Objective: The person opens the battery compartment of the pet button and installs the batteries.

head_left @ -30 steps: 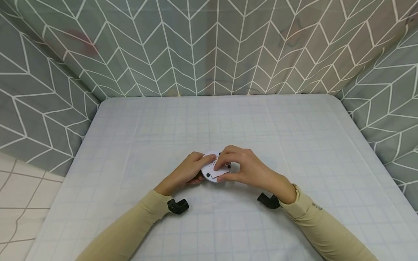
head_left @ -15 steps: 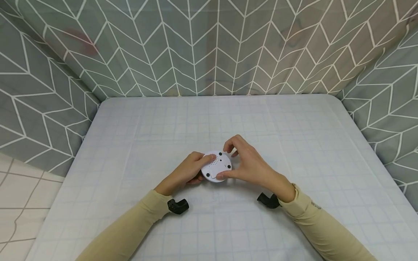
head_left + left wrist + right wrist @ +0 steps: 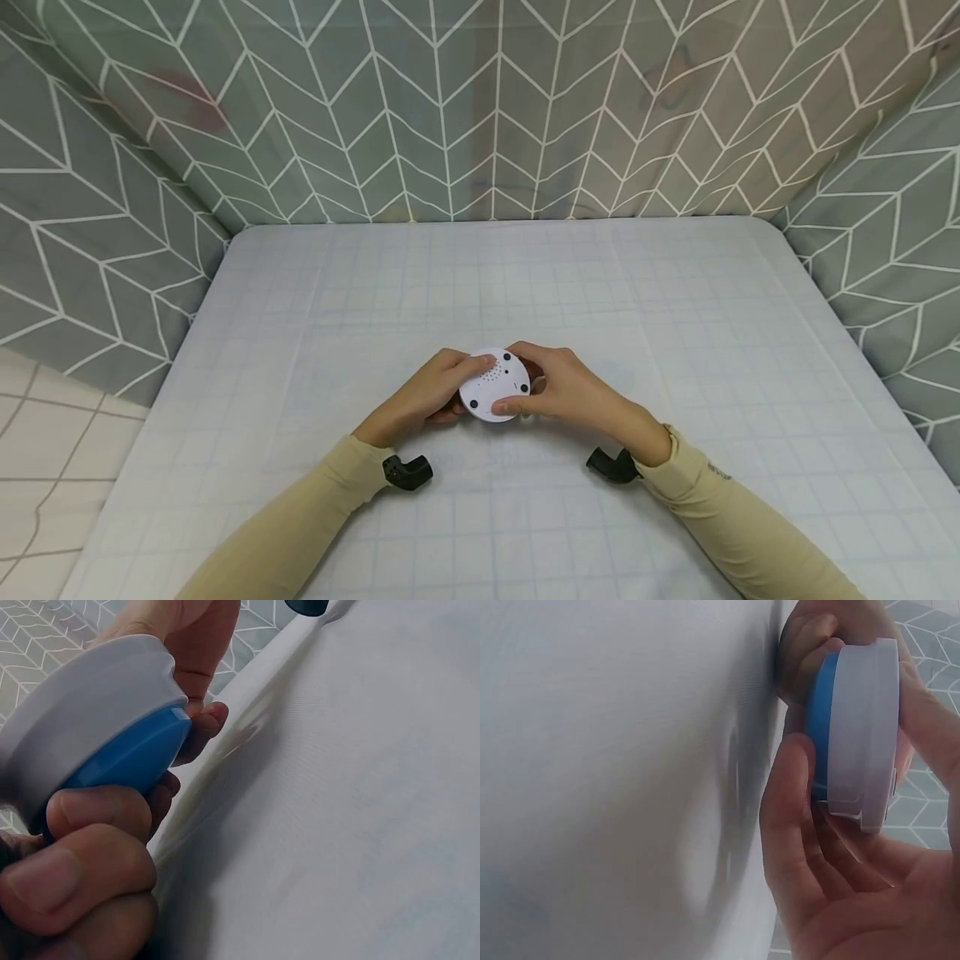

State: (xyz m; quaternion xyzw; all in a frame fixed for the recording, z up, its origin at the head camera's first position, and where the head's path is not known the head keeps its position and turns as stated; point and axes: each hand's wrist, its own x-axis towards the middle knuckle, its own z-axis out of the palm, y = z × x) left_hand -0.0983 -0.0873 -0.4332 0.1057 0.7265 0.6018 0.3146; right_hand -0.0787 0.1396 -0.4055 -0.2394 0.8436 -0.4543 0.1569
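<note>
A round white device [image 3: 489,390] is held up between both hands, its flat face with small speaker holes and black feet turned upward. Its underside is a blue dome [image 3: 135,754], visible in the left wrist view. My left hand [image 3: 429,387] grips the left side, thumb on the face and fingers curled beneath. From the right, my right hand [image 3: 573,387] holds it too, thumb pressing the near part of the face. In the right wrist view, the right fingers [image 3: 787,802] reach under the blue side, and the white body [image 3: 862,735] stands edge-on.
A white cloth with a faint grid covers the table [image 3: 495,517]. Grey curtains [image 3: 465,108] with white chevron lines stand behind and at both sides. Black camera mounts [image 3: 408,472] sit on both wrists.
The right fingers rested on a white cover on the device's face, then lifted off while the thumb stayed. Now they are around its right side. The left hand keeps its grip.
</note>
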